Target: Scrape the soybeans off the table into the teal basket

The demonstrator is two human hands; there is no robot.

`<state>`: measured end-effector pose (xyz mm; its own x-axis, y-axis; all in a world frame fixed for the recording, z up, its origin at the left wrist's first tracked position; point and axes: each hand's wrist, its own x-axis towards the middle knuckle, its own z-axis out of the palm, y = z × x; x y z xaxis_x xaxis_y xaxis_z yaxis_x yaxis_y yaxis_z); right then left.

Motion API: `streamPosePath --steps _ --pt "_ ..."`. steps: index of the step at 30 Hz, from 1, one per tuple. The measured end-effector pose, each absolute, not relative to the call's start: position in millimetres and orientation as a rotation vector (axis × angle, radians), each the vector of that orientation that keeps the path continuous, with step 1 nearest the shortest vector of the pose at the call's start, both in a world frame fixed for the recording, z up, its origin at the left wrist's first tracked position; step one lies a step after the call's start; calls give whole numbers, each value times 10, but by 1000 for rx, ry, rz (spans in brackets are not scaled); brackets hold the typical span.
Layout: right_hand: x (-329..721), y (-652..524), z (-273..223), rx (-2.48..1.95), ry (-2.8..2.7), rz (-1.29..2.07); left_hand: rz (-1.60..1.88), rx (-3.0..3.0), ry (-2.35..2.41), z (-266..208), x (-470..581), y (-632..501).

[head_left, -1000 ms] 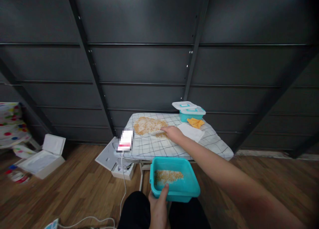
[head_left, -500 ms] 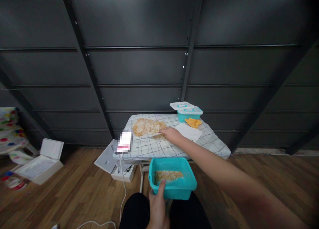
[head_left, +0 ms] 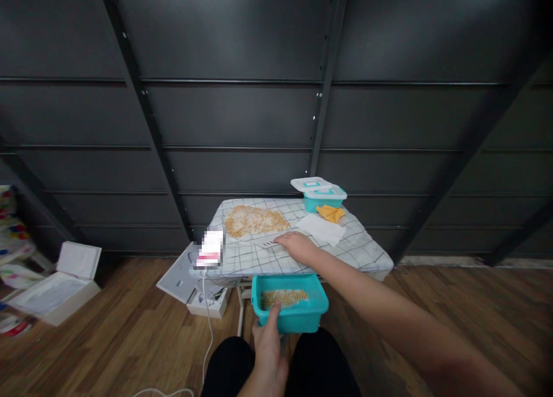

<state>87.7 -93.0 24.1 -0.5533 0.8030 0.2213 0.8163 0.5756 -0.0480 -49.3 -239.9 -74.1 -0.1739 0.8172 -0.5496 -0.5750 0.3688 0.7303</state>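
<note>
My left hand (head_left: 270, 345) grips the near side of a teal plastic bin (head_left: 305, 322), thumb over the rim, above my knees. Yellow kernels mixed with white grains (head_left: 283, 297) cover part of the bin's floor. My right hand (head_left: 298, 247) is closed on a flat white slotted tool (head_left: 266, 244), low over the table; its handle is hidden in the fingers. Beyond the tool, a spread pile of yellow kernels and white grains (head_left: 254, 220) lies on the checked tablecloth (head_left: 242, 261).
At the back right stands a lidded teal box (head_left: 324, 203) with another white lid (head_left: 310, 184) on it. A yellow cloth (head_left: 330, 214) and a white cloth (head_left: 323, 229) lie nearby. A phone (head_left: 210, 248) with a white cable (head_left: 210, 328) sits at the left edge.
My right hand has drawn back from the pile toward me, with the slotted tool now over bare tablecloth. The bin has shifted slightly left in view.
</note>
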Motion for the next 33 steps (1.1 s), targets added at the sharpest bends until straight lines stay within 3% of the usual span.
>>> streamPosePath --steps 12,33 --pt "813 -590 562 -1320 -2537 -286 1239 201 1204 -585 -507 -2405" --pt "1073 -1022 374 -1046 -2622 -221 1194 125 1296 -614 -488 -2306"
